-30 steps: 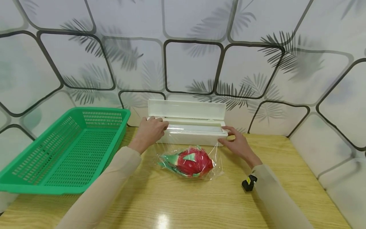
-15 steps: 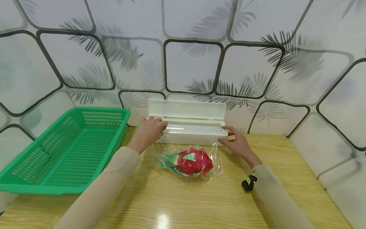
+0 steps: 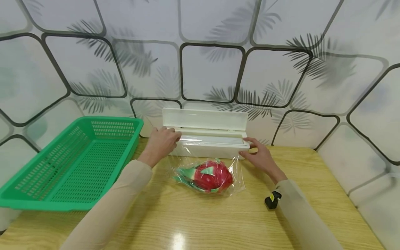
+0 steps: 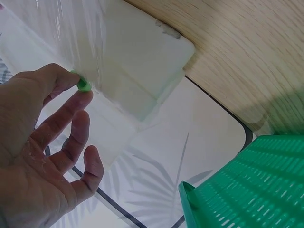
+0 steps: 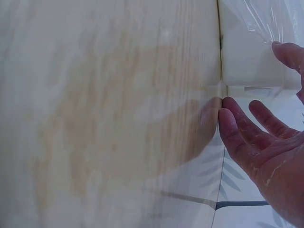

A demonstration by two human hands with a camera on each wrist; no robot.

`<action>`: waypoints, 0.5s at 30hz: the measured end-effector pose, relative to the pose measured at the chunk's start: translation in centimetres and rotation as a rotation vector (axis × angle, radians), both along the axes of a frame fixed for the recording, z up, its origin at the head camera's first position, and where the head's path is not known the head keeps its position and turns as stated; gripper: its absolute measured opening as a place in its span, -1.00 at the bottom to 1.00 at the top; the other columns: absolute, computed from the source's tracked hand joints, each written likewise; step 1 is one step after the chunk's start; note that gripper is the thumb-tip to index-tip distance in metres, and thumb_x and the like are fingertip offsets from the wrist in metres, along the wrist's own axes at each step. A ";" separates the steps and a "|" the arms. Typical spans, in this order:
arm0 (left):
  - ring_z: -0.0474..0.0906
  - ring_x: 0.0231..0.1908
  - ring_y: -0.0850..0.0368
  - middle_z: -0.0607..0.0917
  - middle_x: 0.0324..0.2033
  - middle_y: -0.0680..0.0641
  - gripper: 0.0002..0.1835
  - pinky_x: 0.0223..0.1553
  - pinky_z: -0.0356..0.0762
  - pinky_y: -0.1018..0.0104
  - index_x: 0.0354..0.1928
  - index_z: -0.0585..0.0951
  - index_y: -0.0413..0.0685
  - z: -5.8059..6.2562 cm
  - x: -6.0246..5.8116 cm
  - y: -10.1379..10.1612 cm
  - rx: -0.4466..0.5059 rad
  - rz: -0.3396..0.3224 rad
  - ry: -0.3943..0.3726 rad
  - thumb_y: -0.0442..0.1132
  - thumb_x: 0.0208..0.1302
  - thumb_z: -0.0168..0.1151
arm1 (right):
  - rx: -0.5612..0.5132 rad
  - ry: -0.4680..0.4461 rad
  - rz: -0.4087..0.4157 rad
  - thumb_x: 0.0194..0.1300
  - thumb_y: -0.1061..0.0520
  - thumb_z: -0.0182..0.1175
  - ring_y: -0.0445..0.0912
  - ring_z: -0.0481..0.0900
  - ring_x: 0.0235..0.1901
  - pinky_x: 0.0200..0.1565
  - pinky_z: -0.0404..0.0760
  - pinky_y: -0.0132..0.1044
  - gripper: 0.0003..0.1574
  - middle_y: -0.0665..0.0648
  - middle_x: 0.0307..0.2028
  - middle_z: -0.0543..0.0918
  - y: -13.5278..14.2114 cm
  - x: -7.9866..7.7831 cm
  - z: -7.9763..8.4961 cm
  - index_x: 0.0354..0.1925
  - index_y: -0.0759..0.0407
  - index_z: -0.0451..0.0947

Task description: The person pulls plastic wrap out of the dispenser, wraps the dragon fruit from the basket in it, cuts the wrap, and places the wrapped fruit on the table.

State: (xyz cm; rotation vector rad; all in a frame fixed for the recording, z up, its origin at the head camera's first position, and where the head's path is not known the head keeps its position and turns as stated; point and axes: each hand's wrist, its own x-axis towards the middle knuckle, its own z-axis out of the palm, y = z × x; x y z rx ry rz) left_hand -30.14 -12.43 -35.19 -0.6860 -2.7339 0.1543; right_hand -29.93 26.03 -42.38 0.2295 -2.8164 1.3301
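A white cling film dispenser [image 3: 206, 151] lies at the back of the table with its lid [image 3: 204, 119] raised. Clear cling film [image 3: 235, 173] runs from its front over a red dragon fruit [image 3: 215, 177] with green tips. At the dispenser's left part, my left hand [image 3: 162, 142] pinches a small green slider [image 4: 84, 85] between thumb and index finger; its other fingers are loosely bent. My right hand [image 3: 259, 156] holds the dispenser's right end, the thumb pressing film on the front face. In the right wrist view, the other fingers [image 5: 232, 133] reach beside that end.
A green perforated basket [image 3: 131, 152] stands at the left of the wooden table [image 3: 200, 222]. A patterned wall covering [image 3: 212, 76] rises right behind the dispenser. A small black device [image 3: 272, 200] sits at the right sleeve.
My left hand has slid slightly left along the dispenser. The right hand, the film and the dragon fruit stay where they were.
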 end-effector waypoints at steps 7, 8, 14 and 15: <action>0.65 -0.27 -0.09 0.74 -0.24 -0.02 -0.89 -0.27 0.62 -0.05 -0.15 0.66 0.11 -0.1 0.0 -0.2 0.000 0.011 0.012 -0.16 0.34 0.38 | 0.010 0.013 -0.003 0.38 -0.08 0.34 0.36 0.72 0.01 -0.06 0.75 0.04 -0.18 0.49 0.21 0.51 0.3 -0.1 -0.1 0.49 -0.02 0.29; 0.65 -0.27 -0.09 0.74 -0.24 -0.02 -0.89 -0.26 0.62 -0.05 -0.14 0.66 0.12 -0.1 0.1 -0.3 -0.004 0.016 0.014 -0.15 0.35 0.37 | 0.007 0.012 -0.001 0.38 -0.08 0.34 0.36 0.72 0.02 -0.06 0.75 0.04 -0.18 0.49 0.22 0.50 0.2 -0.1 -0.1 0.49 -0.02 0.29; 0.64 -0.25 -0.09 0.71 -0.24 -0.05 -0.90 -0.24 0.60 -0.05 -0.12 0.67 0.12 -0.1 0.6 -0.3 0.006 0.047 0.017 -0.15 0.37 0.35 | -0.004 0.014 0.003 0.38 -0.07 0.34 0.34 0.73 0.00 -0.05 0.75 0.03 -0.19 0.48 0.20 0.51 0.0 -0.3 -0.3 0.48 -0.02 0.30; 0.64 -0.26 -0.10 0.70 -0.24 -0.05 -0.91 -0.24 0.59 -0.05 -0.12 0.67 0.12 -0.1 0.6 -0.4 0.018 0.052 0.014 -0.16 0.38 0.34 | -0.007 0.016 0.003 0.38 -0.07 0.34 0.34 0.73 0.00 -0.06 0.75 0.03 -0.19 0.48 0.20 0.52 -0.1 -0.3 -0.4 0.48 -0.02 0.30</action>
